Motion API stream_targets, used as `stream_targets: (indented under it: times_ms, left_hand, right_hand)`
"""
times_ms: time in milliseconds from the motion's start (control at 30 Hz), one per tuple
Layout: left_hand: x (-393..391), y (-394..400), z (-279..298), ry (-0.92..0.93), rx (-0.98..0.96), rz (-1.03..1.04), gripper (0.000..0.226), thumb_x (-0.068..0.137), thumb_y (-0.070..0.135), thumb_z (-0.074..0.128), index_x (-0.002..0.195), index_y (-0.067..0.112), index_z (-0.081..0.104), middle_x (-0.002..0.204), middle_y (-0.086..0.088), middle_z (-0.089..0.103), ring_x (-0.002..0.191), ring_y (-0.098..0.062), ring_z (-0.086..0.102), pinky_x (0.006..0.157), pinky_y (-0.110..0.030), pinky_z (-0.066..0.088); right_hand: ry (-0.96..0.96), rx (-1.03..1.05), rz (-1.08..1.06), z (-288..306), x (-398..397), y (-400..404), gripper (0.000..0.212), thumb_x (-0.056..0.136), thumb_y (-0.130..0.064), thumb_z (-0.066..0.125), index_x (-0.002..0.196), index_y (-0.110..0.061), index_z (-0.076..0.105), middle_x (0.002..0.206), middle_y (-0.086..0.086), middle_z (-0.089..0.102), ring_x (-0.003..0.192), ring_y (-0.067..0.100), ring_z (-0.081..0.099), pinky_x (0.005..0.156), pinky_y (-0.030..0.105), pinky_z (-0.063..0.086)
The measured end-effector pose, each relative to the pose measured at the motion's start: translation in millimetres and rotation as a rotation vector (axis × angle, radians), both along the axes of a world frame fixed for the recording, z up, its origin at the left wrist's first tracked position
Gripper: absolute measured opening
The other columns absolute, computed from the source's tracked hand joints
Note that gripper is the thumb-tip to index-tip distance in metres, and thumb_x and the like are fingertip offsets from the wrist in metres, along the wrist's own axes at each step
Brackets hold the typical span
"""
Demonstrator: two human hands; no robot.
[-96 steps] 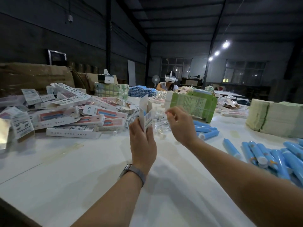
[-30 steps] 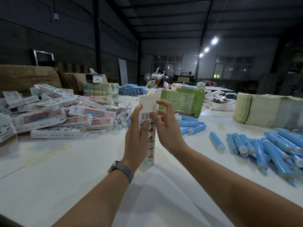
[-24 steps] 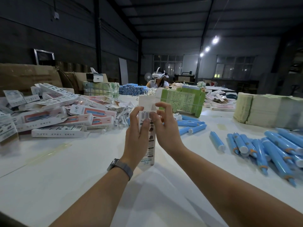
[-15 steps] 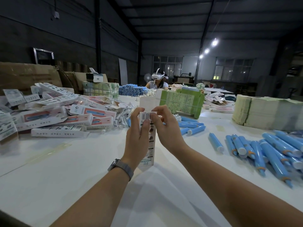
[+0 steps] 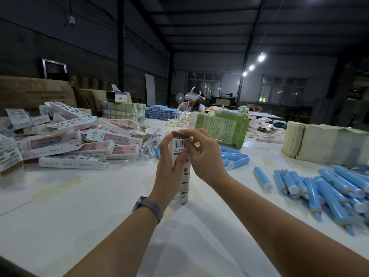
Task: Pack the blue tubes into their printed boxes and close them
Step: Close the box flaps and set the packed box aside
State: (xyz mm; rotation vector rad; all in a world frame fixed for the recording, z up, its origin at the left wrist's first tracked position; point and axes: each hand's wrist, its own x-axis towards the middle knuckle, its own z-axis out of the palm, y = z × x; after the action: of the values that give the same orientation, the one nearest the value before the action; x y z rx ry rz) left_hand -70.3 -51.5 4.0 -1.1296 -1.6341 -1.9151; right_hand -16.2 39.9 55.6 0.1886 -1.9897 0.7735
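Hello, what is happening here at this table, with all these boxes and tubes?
A person is packing tubes into boxes. The left hand holds one printed box upright on the white table, while the right hand presses its top flap down to close it. Loose blue tubes lie to the right, and a pile of finished boxes sits on the left.

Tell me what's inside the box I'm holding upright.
Can't tell. The box stands on the table, left hand gripping it, right hand folding its top flap; cardboard walls hide the contents.
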Motion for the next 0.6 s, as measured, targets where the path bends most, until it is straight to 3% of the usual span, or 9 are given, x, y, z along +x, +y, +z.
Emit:
stream_targets:
  times_ms: [100, 200, 233, 300, 367, 433, 533, 600]
  left_hand:
    - [-1.8, 1.5, -2.3, -0.023, 0.036, -0.030, 0.047, 0.101, 0.009, 0.054, 0.138, 0.031, 0.034, 0.127, -0.005, 0.055, 0.114, -0.018, 0.062, 0.095, -0.049, 0.054]
    - [-3.9, 0.3, -2.4, -0.089, 0.058, -0.051, 0.062, 0.097, 0.009, 0.061, 0.137, 0.039, 0.024, 0.111, -0.011, 0.060, 0.093, -0.018, 0.069, 0.082, -0.037, 0.059]
    - [-5.2, -0.1, -1.9, -0.087, 0.050, -0.062, 0.063, 0.097, 0.009, 0.062, 0.137, 0.041, 0.025, 0.113, -0.009, 0.060, 0.094, -0.015, 0.069, 0.080, -0.031, 0.058]
    - [-6.3, -1.5, 0.6, -0.056, 0.020, -0.066, 0.057, 0.099, 0.007, 0.058, 0.137, 0.041, 0.032, 0.131, -0.001, 0.054, 0.113, -0.006, 0.062, 0.089, -0.019, 0.052]
    - [-6.4, -2.4, 2.7, -0.036, -0.005, -0.073, 0.054, 0.100, 0.004, 0.055, 0.133, 0.042, 0.035, 0.139, -0.006, 0.049, 0.125, -0.019, 0.056, 0.099, -0.033, 0.051]
    - [-4.7, -3.5, 3.5, -0.040, -0.013, -0.086, 0.053, 0.098, -0.002, 0.053, 0.126, 0.041, 0.038, 0.130, -0.011, 0.051, 0.113, -0.027, 0.061, 0.092, -0.051, 0.053]
    - [-4.1, -3.7, 2.3, -0.026, 0.007, -0.080, 0.057, 0.096, -0.009, 0.051, 0.123, 0.039, 0.039, 0.118, -0.006, 0.053, 0.093, -0.010, 0.064, 0.076, -0.039, 0.057]
    - [-4.5, -2.6, 2.8, -0.049, 0.021, -0.104, 0.059, 0.095, -0.013, 0.050, 0.122, 0.038, 0.040, 0.116, -0.008, 0.057, 0.088, -0.008, 0.066, 0.071, -0.032, 0.056]
  right_hand:
    - [0.018, -0.007, 0.004, -4.0, 2.1, 1.0, 0.023, 0.096, -0.007, 0.058, 0.111, -0.018, 0.071, 0.100, -0.013, 0.061, 0.091, -0.003, 0.057, 0.071, 0.009, 0.043]
    - [0.003, -0.101, 0.065, -5.0, 3.9, 2.4, 0.025, 0.094, -0.001, 0.058, 0.101, -0.021, 0.071, 0.099, -0.015, 0.059, 0.087, -0.004, 0.057, 0.069, 0.012, 0.047]
    - [-0.003, -0.108, 0.068, -4.6, 4.3, 2.0, 0.025, 0.094, -0.001, 0.058, 0.099, -0.022, 0.071, 0.099, -0.015, 0.059, 0.086, -0.003, 0.057, 0.069, 0.012, 0.047]
    - [-0.012, -0.075, 0.050, -2.7, 5.5, 1.1, 0.025, 0.093, -0.002, 0.059, 0.097, -0.024, 0.070, 0.097, -0.016, 0.059, 0.085, -0.002, 0.057, 0.069, 0.011, 0.044]
    - [-0.018, -0.047, 0.033, 0.1, 6.6, 0.3, 0.029, 0.091, -0.001, 0.060, 0.093, -0.028, 0.067, 0.095, -0.018, 0.059, 0.088, 0.001, 0.058, 0.071, 0.013, 0.043]
    - [-0.017, -0.051, 0.023, 0.9, 7.4, -0.9, 0.028, 0.089, -0.002, 0.060, 0.091, -0.029, 0.066, 0.097, -0.019, 0.060, 0.098, 0.009, 0.059, 0.081, 0.025, 0.047]
    - [-0.031, -0.075, 0.027, -0.3, 8.6, -4.5, 0.014, 0.086, -0.015, 0.060, 0.090, -0.024, 0.070, 0.103, -0.016, 0.066, 0.108, 0.011, 0.058, 0.094, 0.038, 0.048]
    - [-0.044, -0.120, 0.068, 1.5, 8.4, -4.2, 0.011, 0.090, -0.024, 0.060, 0.087, -0.021, 0.071, 0.103, -0.012, 0.069, 0.104, 0.011, 0.062, 0.092, 0.043, 0.051]
